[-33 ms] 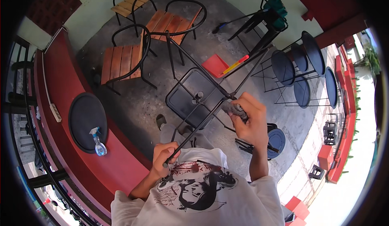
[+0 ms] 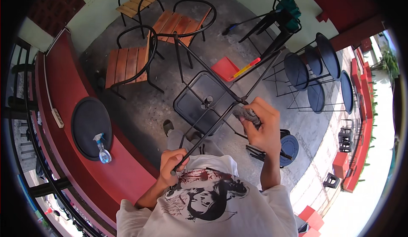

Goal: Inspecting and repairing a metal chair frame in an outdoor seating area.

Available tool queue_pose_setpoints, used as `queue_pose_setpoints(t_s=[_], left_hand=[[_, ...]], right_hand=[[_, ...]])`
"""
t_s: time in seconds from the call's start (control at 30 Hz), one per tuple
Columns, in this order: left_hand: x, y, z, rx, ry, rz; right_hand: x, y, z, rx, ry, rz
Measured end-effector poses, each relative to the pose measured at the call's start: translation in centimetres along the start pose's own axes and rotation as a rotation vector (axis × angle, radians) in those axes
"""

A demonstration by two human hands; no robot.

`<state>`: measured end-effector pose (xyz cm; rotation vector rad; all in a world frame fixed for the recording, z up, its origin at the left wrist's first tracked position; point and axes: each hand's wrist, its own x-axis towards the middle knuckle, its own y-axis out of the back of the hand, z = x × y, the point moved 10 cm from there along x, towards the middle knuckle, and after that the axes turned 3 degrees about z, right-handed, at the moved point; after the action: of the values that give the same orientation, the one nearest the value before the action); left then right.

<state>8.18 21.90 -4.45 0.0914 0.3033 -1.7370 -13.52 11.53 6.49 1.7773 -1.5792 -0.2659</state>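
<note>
- The right hand (image 2: 261, 126) had its fingers curled tight round a wad of grey cloth (image 2: 245, 113), pressing it against the black metal frame (image 2: 221, 118) just where two slanting bars crossed.
- The left hand (image 2: 172, 164) was closed in a fist round the lower end of one bar, low and close to the person's white printed shirt (image 2: 212, 203), steadying the whole piece.
- The frame, which seemed to belong to an upturned black table with a square top (image 2: 199, 94), was held off the concrete floor (image 2: 140, 109), its legs fanning away toward the stacked black stools (image 2: 314, 71).
- To my eye, the wipe would go best with the left grip kept firm, so the bar could not twist, and the cloth wrapped round the tube and drawn along its length, not dabbed.
- The joint looked the likeliest place for dirt; it probably wanted extra passes.
- A spray bottle (image 2: 102, 148) stood on a round black tray (image 2: 90, 126) on the red counter (image 2: 127, 173), at its inner edge, well apart from both hands.
- Wooden-slatted chairs (image 2: 127, 65) stood beyond.
</note>
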Motion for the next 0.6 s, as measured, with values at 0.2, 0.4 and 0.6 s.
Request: queue_pose_setpoints(t_s=[0.2, 0.4, 0.6], left_hand=[[0.3, -0.6, -0.1, -0.013, 0.017, -0.014], [0.7, 0.3, -2.6, -0.111, -0.029, 0.055], [-3.1, 1.8, 2.3, 0.436, -0.803, 0.828]], right_hand=[[-0.3, 0.8, 0.3, -0.027, 0.001, 0.181], [-2.9, -4.7, -5.7, -0.267, 0.258, 0.010], [-4.6, -7.2, -7.7, 0.146, 0.213, -0.253]])
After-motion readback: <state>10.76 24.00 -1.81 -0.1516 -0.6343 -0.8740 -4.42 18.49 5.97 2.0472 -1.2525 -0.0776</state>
